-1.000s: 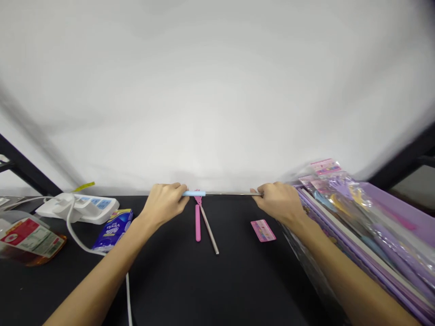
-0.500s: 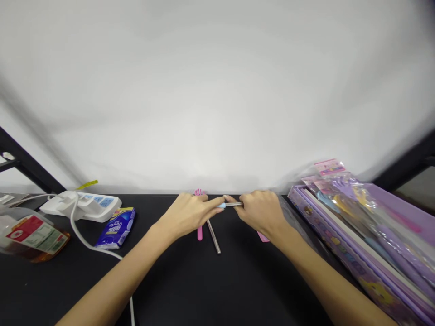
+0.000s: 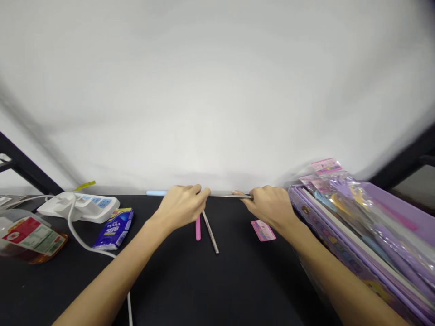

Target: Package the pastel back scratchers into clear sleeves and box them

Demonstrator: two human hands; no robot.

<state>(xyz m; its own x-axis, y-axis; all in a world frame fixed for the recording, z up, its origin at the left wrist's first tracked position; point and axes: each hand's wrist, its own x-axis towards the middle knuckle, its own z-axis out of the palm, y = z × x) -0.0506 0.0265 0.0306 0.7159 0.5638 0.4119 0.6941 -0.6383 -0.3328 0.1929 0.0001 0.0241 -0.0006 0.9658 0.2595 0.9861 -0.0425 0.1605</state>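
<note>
A telescopic back scratcher with a light-blue handle (image 3: 155, 193) and a thin metal rod (image 3: 226, 196) stretches sideways between my hands near the wall. My left hand (image 3: 183, 202) is closed around it where handle and rod meet, the handle sticking out to the left. My right hand (image 3: 270, 206) is closed on the rod's right end; the scratcher's head is hidden. Below my left hand lie a pink handle (image 3: 198, 228) and a separate metal rod (image 3: 211, 234), their far ends covered by the hand. A pink printed card (image 3: 263, 230) rests by my right wrist.
At right stands a purple box (image 3: 312, 226) with several bagged back scratchers (image 3: 370, 217). On the left are a white power strip (image 3: 108, 210) with a cable (image 3: 84, 244), a blue tissue pack (image 3: 114, 230) and a bottle of amber liquid (image 3: 34, 240). A wall (image 3: 217, 90) rises behind.
My hands have moved apart and more of the metal rod shows between them. The blue handle now sticks out left of my left hand. The card is uncovered; the pink claw end is now hidden.
</note>
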